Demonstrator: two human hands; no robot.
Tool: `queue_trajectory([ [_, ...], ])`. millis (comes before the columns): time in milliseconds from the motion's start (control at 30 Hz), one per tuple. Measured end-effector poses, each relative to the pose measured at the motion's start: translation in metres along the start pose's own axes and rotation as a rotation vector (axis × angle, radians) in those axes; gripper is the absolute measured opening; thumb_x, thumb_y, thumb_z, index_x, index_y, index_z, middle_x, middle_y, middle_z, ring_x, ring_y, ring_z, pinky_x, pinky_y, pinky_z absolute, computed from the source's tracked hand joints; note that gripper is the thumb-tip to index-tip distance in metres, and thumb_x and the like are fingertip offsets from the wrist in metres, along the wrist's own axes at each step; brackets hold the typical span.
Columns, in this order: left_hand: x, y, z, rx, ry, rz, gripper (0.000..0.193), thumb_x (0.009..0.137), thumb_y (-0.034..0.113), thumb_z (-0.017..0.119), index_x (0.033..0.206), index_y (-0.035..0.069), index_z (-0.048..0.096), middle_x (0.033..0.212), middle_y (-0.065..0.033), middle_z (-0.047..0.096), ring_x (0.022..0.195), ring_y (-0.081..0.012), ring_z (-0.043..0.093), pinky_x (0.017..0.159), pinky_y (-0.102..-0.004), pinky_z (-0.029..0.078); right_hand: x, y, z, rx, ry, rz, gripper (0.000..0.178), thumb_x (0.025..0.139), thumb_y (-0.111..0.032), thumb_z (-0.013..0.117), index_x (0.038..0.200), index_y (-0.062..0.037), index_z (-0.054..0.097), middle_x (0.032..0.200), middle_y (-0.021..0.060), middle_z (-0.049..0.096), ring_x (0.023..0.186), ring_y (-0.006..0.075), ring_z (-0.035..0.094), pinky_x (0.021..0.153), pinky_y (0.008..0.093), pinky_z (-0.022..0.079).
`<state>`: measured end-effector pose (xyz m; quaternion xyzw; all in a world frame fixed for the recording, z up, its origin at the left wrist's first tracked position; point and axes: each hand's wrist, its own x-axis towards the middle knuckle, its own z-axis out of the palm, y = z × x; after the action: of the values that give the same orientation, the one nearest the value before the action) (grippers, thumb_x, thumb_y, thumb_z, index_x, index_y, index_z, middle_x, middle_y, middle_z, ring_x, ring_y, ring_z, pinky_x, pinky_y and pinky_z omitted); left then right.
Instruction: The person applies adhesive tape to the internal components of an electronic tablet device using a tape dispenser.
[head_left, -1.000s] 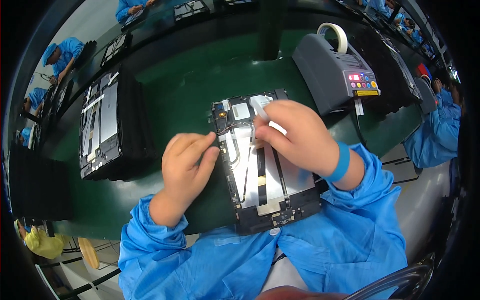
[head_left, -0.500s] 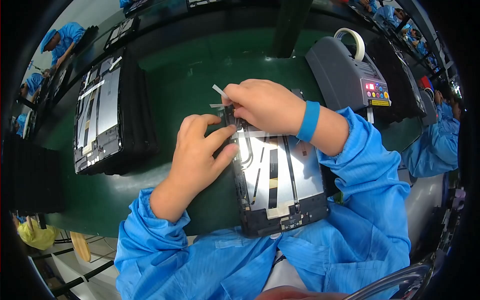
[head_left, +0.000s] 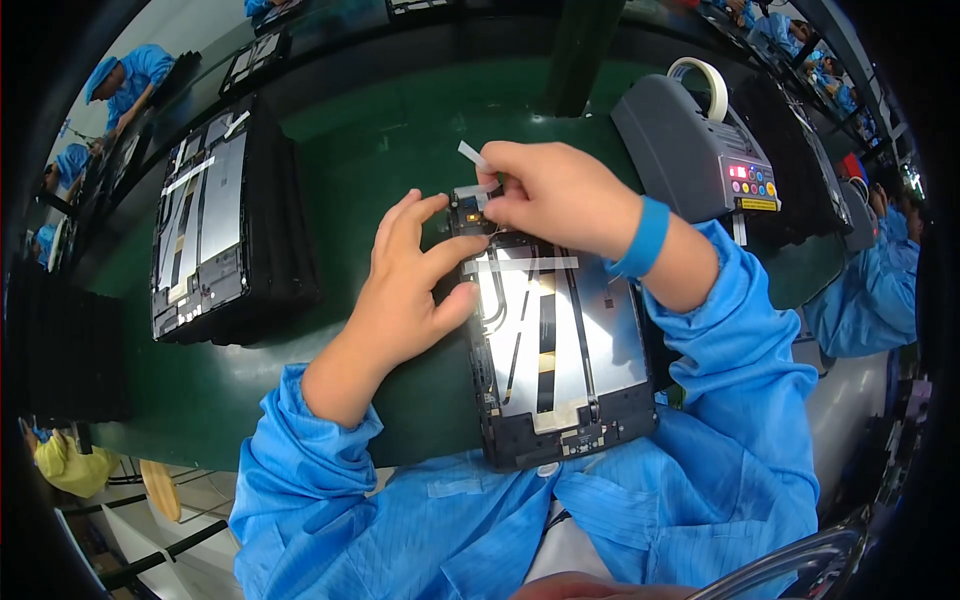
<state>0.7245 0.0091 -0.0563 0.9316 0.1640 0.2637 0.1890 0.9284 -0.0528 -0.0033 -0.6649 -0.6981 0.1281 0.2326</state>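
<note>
A partly assembled tablet (head_left: 618,345), black-framed with a silver plate and dark flex cables, lies before me, near end against my blue smock. A whitish tape strip (head_left: 550,265) crosses its plate. My right hand (head_left: 572,195), wearing a blue wristband (head_left: 643,237), is closed in a pinch on a short tape strip (head_left: 471,153) above the tablet's far left corner. A second pale strip (head_left: 477,190) lies over that corner's edge. My left hand (head_left: 405,285) rests at the tablet's left side, fingers spread, fingertips touching the far corner and frame.
To the left stands a stack of similar tablets (head_left: 205,220) on black padding. A grey tape dispenser (head_left: 680,145) with a tape roll (head_left: 708,85) stands far right, more black-padded units behind it. The bench (head_left: 400,140) is green. Co-workers (head_left: 135,80) in blue sit around.
My right hand has shifted slightly right, uncovering the tablet's far left corner, its tape strip moving along. My left hand's fingers have spread and straightened. The tape across the plate shows more fully.
</note>
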Motion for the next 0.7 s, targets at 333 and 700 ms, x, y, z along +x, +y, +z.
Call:
queue_trajectory([
  [333, -0.002, -0.002, 0.001, -0.029, -0.012, -0.024, 0.036, 0.070, 0.020, 0.068, 0.106, 0.014, 0.066, 0.135, -0.0208, 0.037, 0.133, -0.0460, 0.024, 0.106, -0.0530, 0.026, 0.001, -0.008, 0.008, -0.203, 0.080, -0.362, 0.014, 0.072, -0.015, 0.073, 0.080, -0.0089, 0.063, 0.085, 0.0062, 0.055, 0.086, 0.0279, 0.052, 0.077, 0.0370, 0.044],
  [700, -0.005, -0.004, 0.001, -0.037, -0.024, -0.026, 0.035, 0.073, 0.022, 0.068, 0.107, 0.017, 0.066, 0.136, -0.0199, 0.037, 0.133, -0.0455, 0.023, 0.107, -0.0532, 0.026, -0.003, 0.015, 0.015, 0.333, -0.043, -0.161, 0.009, 0.078, -0.018, 0.069, 0.079, -0.0091, 0.067, 0.081, 0.0020, 0.055, 0.091, 0.0207, 0.048, 0.080, 0.0327, 0.040],
])
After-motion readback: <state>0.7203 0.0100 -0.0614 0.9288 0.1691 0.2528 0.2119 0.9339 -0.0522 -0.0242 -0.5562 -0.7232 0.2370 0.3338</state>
